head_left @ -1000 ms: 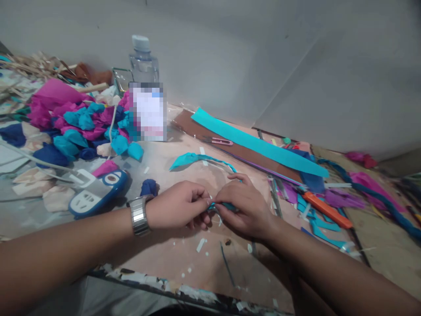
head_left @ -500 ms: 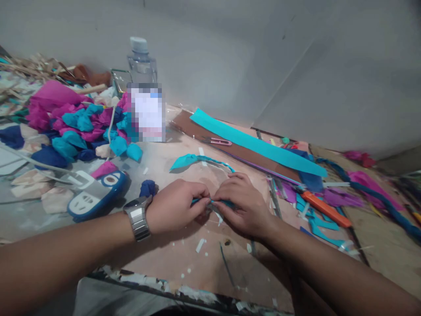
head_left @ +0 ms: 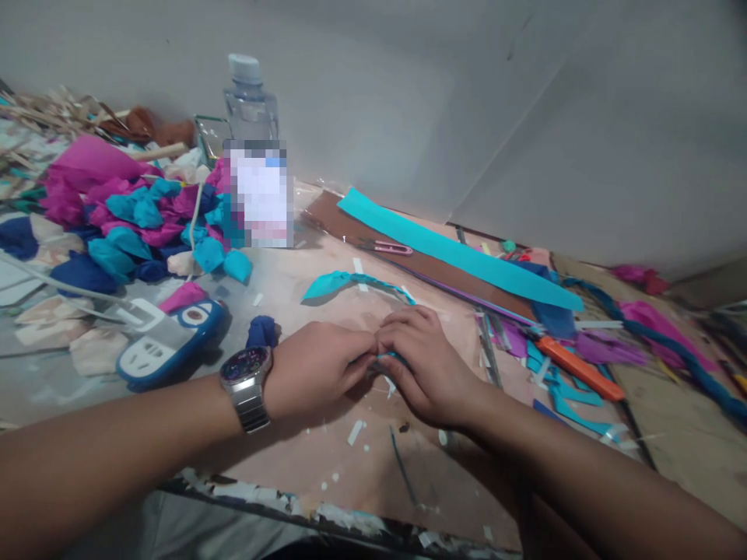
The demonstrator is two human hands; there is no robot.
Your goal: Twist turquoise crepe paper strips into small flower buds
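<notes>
My left hand (head_left: pixel 318 365) and my right hand (head_left: pixel 429 362) meet fingertip to fingertip low over the table (head_left: pixel 327 459). Both are closed in a pinch on one end of a twisted teal paper strip (head_left: pixel 350 281). The strip curls away behind the hands to a flared end at the left. A metal watch (head_left: pixel 248 377) sits on my left wrist. The pinched part of the strip is mostly hidden under the fingers.
A heap of crumpled pink, teal and blue paper (head_left: pixel 128 218) lies at the left by a water bottle (head_left: pixel 250 101). A phone in a blue case (head_left: pixel 169 342), a long teal sheet (head_left: pixel 455 257), small pink scissors (head_left: pixel 388 247) and an orange cutter (head_left: pixel 577 365) lie around.
Both hands have closed tighter together over the strip's end, so less teal shows between the fingers. My left wrist has rolled, turning the watch face up.
</notes>
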